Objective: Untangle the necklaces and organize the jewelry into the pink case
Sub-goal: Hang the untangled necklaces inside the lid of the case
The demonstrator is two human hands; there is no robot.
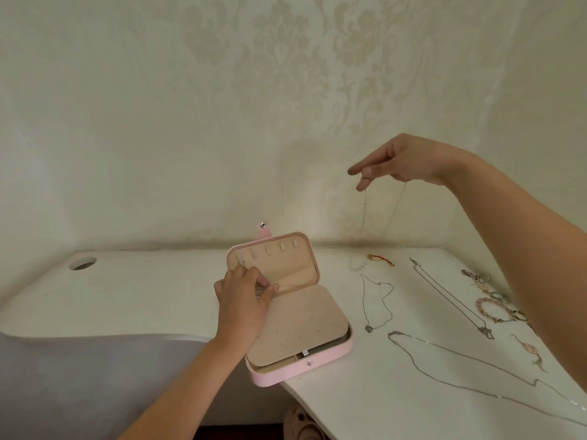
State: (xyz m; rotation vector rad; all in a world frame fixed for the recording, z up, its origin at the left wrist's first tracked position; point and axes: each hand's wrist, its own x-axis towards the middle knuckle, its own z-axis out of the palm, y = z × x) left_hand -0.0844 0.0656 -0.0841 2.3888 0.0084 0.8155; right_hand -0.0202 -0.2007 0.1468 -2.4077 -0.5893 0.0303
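Note:
The pink case [336,350] lies open at the table's front edge, its lid [313,260] upright and a beige earring panel [301,325] over the base. My left hand [244,296] pinches the elastic pocket edge at the lid's lower left. My right hand [403,161] is raised high to the right of the case and pinches a thin chain necklace [390,214] that hangs down in a loop toward the table. Three silver necklaces lie spread on the table: a short one [376,304], a straight one [451,298] and a long one [476,373].
The white table [152,300] has a cable hole [83,263] at back left and meets a patterned wall. A red-and-gold bracelet [381,259] lies behind the necklaces. Bracelets and rings [495,301] are piled at the right, partly hidden by my right forearm.

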